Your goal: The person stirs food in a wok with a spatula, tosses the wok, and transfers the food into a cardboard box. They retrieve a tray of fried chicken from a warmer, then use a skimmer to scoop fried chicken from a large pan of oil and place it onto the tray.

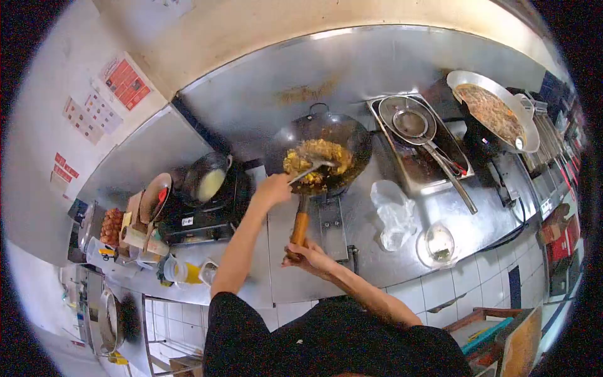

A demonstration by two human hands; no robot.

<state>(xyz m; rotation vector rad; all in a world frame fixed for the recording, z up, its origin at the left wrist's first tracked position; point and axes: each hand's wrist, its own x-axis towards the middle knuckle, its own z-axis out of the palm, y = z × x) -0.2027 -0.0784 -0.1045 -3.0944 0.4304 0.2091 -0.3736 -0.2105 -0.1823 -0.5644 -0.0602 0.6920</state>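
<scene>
A black wok [357,135] stands on the stove, with yellow and brown food [317,154] in it that looks like fried egg and rice. My left hand [274,190] is closed round the handle of a metal wok spatula [306,173], whose head rests in the food. Round the wooden handle [301,227] of the wok, at its near end, my right hand [309,259] is wrapped. The spatula's head is partly blurred, so its exact shape is hard to see.
Strainers [411,119] lie across a metal tray [433,185] to the right. Beyond stands a large pan of brown food [493,113]. A plastic bag [394,217] and a clear lid or bowl [439,243] lie on the steel counter. A smaller wok [209,182] holds pale liquid on the left.
</scene>
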